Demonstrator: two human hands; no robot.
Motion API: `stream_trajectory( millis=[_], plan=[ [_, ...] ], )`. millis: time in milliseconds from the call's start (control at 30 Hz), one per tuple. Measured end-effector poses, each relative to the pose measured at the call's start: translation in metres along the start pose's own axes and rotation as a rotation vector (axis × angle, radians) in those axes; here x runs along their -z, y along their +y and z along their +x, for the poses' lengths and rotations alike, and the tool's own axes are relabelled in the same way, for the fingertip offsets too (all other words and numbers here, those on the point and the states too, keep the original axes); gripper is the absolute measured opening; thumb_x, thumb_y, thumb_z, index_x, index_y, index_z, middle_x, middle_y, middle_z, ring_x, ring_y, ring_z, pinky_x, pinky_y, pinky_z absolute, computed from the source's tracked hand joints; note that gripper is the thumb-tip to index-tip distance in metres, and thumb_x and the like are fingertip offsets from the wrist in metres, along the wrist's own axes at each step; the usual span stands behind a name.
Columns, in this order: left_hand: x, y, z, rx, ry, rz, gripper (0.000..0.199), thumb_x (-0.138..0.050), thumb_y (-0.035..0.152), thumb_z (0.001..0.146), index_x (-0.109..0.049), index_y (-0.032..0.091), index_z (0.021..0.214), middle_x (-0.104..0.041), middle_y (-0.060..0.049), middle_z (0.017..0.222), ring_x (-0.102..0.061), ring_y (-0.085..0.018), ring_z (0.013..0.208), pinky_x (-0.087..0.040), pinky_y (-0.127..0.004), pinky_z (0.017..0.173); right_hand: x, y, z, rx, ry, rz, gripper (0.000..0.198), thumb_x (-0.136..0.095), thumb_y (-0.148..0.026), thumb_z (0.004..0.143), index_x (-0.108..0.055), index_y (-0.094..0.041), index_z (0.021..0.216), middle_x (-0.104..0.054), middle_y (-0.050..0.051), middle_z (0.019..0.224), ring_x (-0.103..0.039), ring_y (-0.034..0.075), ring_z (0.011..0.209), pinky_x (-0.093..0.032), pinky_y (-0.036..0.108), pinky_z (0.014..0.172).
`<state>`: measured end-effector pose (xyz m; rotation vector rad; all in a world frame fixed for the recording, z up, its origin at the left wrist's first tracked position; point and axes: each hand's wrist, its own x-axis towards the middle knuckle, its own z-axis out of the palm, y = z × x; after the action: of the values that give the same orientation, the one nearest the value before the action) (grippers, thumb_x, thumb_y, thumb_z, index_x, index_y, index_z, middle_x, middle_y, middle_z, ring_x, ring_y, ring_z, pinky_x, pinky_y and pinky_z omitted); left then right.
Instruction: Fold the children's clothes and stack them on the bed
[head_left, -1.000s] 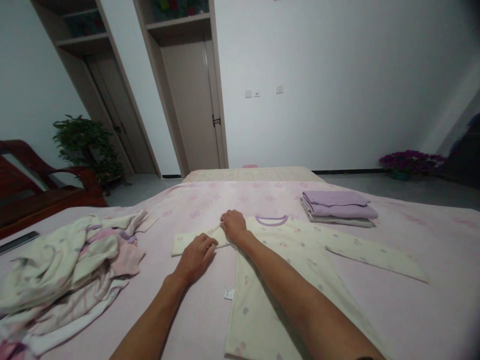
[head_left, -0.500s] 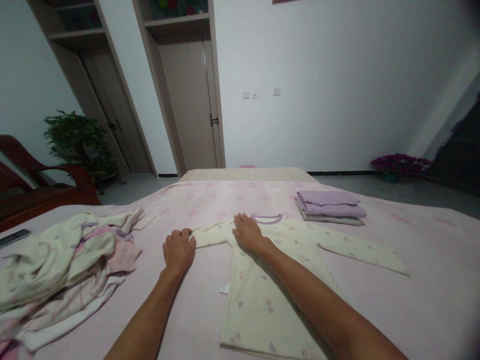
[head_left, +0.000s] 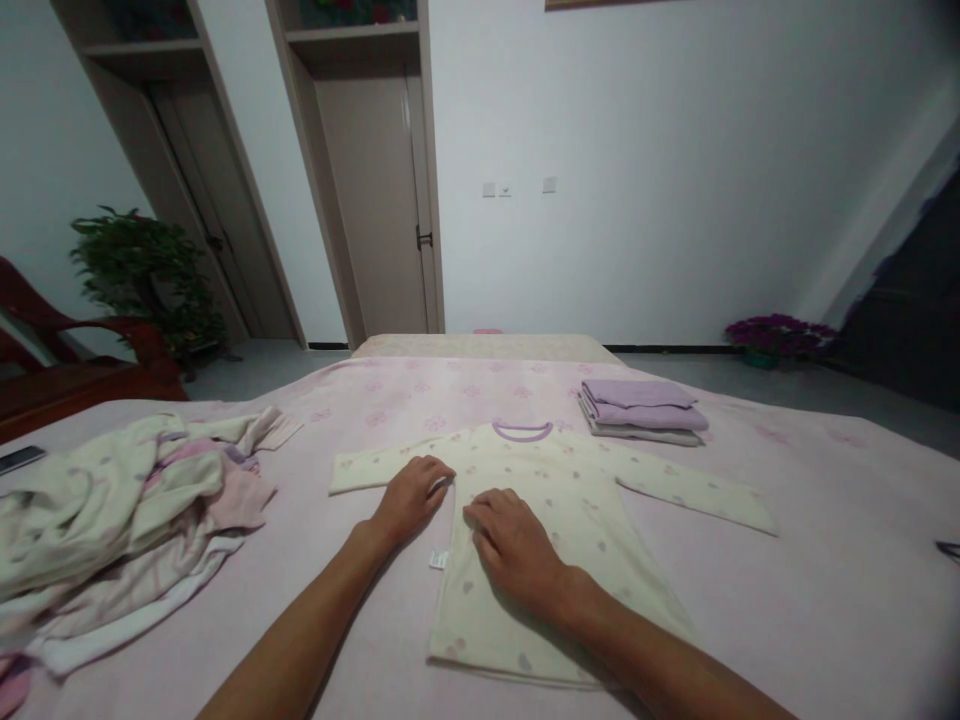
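Centrally, a cream shirt [head_left: 574, 520] lies on the pink cover [head_left: 375, 640], sleeves [head_left: 697, 487] outspread, presumably to avoid creases; the right hand [head_left: 514, 545], fingers loosely apart, is over its body, the left hand [head_left: 415, 497] at the underarm, any pinch indiscernible; folded clothes [head_left: 641, 405] sit beyond.

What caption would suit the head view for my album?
Left hand and right hand at a spread shirt, a clothes heap to the left, folded stack beyond.

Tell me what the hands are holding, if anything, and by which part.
Nothing appears held: the left hand is at an underarm of the shirt, the right hand over its body, both loosely open.
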<state>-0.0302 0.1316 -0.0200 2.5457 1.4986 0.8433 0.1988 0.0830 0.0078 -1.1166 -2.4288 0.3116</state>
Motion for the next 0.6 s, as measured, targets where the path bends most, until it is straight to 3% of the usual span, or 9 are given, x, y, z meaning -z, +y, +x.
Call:
stream_trajectory(
  millis=[133,300,400,600],
  plan=[
    [-0.001,-0.005,0.008,0.067,-0.023,0.052,0.016,-0.052,0.019,0.095,-0.066,0.023,0.102,-0.066,-0.005,0.105,-0.058,-0.02,0.101,-0.046,-0.032,0.091,-0.005,-0.005,-0.01,0.04,0.03,-0.032,0.021,-0.051,-0.009,0.09,-0.066,-0.021,0.098,-0.059,0.005,0.1,-0.049,0.021,0.095,-0.04,0.036,0.089],
    [0.0,-0.005,0.016,0.12,-0.076,0.164,0.015,-0.051,0.018,0.094,-0.064,0.024,0.099,-0.063,-0.004,0.104,-0.057,-0.02,0.098,-0.045,-0.029,0.084,-0.008,-0.008,-0.015,0.014,0.044,-0.105,0.026,-0.051,-0.011,0.09,-0.062,-0.019,0.112,-0.058,0.009,0.104,-0.047,0.023,0.096,-0.039,0.04,0.092],
    [-0.001,-0.006,0.02,0.136,-0.089,0.184,0.015,-0.052,0.016,0.092,-0.064,0.024,0.098,-0.062,-0.005,0.102,-0.057,-0.021,0.096,-0.044,-0.03,0.081,-0.006,-0.011,-0.017,0.014,0.029,-0.101,0.025,-0.053,-0.013,0.087,-0.063,-0.019,0.109,-0.058,0.009,0.102,-0.047,0.023,0.095,-0.039,0.038,0.088],
    [-0.002,-0.011,0.024,0.15,-0.101,0.199,0.019,-0.054,0.012,0.086,-0.063,0.025,0.097,-0.06,-0.004,0.102,-0.057,-0.02,0.093,-0.043,-0.03,0.079,-0.001,-0.013,-0.019,0.327,-0.102,-0.01,0.014,-0.055,-0.015,0.084,-0.067,-0.022,0.085,-0.059,0.004,0.085,-0.05,0.019,0.082,-0.039,0.034,0.078]
  ],
)
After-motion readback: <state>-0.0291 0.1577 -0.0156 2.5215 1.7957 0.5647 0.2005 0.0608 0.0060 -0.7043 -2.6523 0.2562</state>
